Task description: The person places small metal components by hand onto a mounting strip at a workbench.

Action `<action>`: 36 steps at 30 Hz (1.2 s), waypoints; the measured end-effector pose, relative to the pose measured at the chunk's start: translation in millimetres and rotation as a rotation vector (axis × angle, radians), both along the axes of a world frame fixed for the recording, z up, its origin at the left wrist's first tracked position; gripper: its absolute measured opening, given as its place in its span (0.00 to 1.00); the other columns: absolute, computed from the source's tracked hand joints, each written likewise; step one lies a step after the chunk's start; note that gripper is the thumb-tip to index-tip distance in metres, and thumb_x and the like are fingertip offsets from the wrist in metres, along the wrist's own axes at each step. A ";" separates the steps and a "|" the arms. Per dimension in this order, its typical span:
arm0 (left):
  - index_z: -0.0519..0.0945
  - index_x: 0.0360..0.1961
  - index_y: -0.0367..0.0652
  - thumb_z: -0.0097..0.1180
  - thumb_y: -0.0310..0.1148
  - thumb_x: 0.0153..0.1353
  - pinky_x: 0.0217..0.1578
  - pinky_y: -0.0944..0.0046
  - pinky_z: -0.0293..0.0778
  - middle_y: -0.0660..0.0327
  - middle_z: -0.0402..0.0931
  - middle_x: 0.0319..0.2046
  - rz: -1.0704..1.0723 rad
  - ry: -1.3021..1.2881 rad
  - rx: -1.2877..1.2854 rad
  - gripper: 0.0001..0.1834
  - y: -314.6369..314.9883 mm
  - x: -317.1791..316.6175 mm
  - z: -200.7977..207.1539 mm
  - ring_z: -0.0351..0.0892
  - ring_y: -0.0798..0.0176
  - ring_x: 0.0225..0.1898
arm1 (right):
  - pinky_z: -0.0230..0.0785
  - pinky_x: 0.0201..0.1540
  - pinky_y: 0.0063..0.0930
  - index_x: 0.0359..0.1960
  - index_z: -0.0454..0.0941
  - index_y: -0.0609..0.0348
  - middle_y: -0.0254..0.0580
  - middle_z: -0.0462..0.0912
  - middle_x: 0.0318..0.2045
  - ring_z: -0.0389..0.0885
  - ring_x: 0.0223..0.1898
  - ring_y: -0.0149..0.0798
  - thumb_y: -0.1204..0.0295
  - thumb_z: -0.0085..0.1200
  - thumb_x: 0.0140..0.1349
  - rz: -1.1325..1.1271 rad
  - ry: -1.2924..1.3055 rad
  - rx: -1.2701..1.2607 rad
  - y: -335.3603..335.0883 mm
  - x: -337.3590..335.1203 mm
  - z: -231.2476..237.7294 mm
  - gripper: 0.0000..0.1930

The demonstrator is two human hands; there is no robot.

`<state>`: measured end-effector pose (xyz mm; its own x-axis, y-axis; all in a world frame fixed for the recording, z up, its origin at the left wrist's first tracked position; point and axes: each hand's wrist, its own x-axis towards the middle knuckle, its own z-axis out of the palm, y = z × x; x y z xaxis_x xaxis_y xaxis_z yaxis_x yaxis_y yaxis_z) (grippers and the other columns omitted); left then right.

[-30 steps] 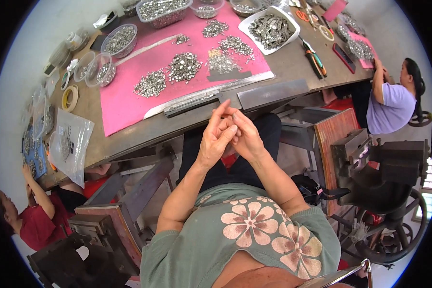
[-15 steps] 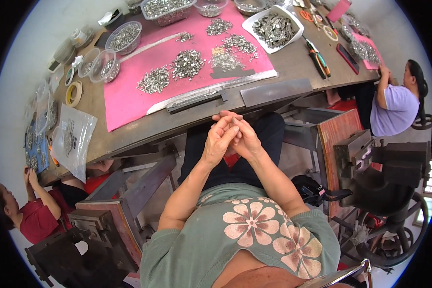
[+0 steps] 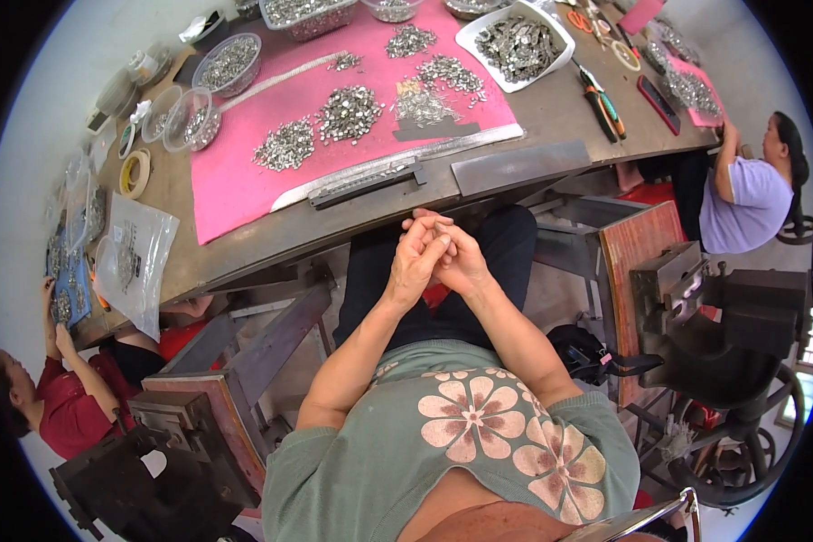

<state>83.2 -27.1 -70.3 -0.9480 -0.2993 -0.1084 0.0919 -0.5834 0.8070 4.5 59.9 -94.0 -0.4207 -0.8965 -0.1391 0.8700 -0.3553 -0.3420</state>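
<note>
Left hand (image 3: pixel 415 264) and right hand (image 3: pixel 458 262) are clasped together, empty, just below the bench (image 3: pixel 551 108) edge. On it, left of the pink mat (image 3: pixel 244 185), lies a clear plastic bag (image 3: pixel 135 262); grey floor beyond.

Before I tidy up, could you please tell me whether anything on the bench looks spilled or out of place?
Nothing stands out. The small silvery metal parts lie in separate heaps on the pink mat, none scattered off it. The left hand and right hand are clasped together below the table edge, holding nothing visible.

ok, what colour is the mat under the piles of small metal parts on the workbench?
Pink. The mat shows best in the head view.
</note>
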 end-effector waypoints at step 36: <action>0.75 0.52 0.38 0.50 0.25 0.68 0.31 0.72 0.74 0.62 0.79 0.30 0.094 0.019 -0.055 0.12 4.9 -9.4 -79.9 0.78 0.70 0.30 | 0.63 0.63 0.34 0.57 0.70 0.65 0.59 0.75 0.55 0.77 0.53 0.42 0.69 0.44 0.64 0.034 -0.214 -0.034 1.9 0.7 -26.1 0.20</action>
<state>73.8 -22.2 -150.2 -0.9173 -0.3918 -0.0716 0.1595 -0.5261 0.8353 5.2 61.8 -120.1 -0.3543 -0.9153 -0.1916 0.9331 -0.3326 -0.1366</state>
